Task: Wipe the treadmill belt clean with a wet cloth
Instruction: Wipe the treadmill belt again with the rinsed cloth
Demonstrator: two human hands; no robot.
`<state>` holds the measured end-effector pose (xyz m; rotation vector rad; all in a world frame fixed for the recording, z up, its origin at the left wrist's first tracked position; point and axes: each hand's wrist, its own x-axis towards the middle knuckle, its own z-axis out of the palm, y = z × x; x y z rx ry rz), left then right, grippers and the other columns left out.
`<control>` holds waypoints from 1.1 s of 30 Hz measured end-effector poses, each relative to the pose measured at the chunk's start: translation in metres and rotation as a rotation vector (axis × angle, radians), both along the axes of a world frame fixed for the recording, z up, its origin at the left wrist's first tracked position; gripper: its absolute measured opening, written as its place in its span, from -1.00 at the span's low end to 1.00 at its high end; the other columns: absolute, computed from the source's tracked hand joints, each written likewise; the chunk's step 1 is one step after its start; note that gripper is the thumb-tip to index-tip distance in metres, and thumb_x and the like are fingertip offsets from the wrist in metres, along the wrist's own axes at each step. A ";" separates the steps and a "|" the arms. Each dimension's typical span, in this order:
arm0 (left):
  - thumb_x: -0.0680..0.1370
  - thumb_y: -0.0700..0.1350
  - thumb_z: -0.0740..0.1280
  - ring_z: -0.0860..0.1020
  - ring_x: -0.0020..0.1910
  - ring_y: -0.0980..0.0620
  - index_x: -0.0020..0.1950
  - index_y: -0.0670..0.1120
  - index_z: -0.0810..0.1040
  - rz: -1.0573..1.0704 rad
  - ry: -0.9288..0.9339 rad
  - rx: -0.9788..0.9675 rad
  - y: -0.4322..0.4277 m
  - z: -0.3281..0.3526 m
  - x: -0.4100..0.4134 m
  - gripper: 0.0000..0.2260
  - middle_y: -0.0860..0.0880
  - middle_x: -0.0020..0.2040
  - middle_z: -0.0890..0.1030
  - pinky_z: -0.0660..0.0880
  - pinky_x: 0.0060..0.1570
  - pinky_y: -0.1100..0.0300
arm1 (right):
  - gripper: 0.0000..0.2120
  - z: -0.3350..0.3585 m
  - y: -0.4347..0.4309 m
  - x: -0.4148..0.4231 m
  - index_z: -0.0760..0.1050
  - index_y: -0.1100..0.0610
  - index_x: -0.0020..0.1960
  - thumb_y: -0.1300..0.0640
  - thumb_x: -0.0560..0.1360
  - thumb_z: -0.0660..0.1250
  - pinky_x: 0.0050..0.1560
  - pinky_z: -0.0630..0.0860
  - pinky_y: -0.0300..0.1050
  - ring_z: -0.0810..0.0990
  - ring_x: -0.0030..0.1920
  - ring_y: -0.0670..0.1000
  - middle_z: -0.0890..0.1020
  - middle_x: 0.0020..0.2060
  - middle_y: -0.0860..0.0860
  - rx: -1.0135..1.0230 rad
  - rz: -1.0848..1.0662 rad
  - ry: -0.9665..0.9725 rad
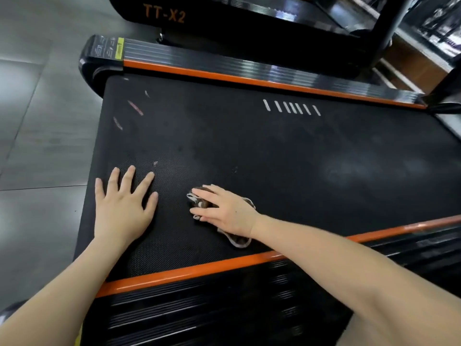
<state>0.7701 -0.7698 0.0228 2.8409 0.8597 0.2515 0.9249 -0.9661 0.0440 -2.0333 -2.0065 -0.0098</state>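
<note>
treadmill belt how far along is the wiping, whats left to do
Early, it seems. Done: only the belt patch around the hands looks evenly dark. In hand: the right hand presses the cloth flat by the closer orange rail, with the left hand braced flat on the belt. Left: pinkish streaks at the far-left end and a grey haze to the right.

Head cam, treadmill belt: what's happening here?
A person is wiping the black textured treadmill belt with a crumpled brown-and-white cloth. The right hand presses flat on the cloth, close to the near orange side rail. The left hand rests flat on the belt beside it, fingers spread. Pinkish smudges show near the belt's far-left end, not yet wiped.
</note>
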 end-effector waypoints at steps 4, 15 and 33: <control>0.53 0.19 -0.01 0.26 0.40 -0.28 0.39 0.05 0.44 -0.001 0.002 0.008 0.000 0.002 0.000 -0.48 -0.20 0.40 0.40 0.09 0.37 -0.28 | -0.71 0.001 0.028 0.043 0.65 0.17 0.07 0.09 0.52 0.22 0.18 0.47 0.27 0.54 0.14 0.35 0.55 0.20 0.28 -0.013 0.051 -0.026; 0.53 0.23 -0.04 0.24 0.43 -0.23 0.41 0.10 0.41 0.048 0.023 0.036 0.000 -0.002 0.003 -0.47 -0.15 0.42 0.38 0.08 0.40 -0.22 | -0.61 -0.012 0.057 0.067 0.65 0.11 0.09 -0.02 0.51 0.13 0.28 0.40 0.21 0.50 0.21 0.34 0.53 0.26 0.22 0.049 -0.241 0.193; 0.54 0.21 -0.17 0.19 0.47 -0.18 0.48 0.09 0.26 0.073 0.229 0.121 -0.013 0.015 0.008 -0.43 -0.12 0.47 0.30 0.01 0.42 -0.25 | -0.79 -0.013 0.047 0.089 0.63 0.09 0.14 0.12 0.53 0.34 0.40 0.25 0.18 0.38 0.35 0.29 0.46 0.34 0.19 0.095 -0.221 0.211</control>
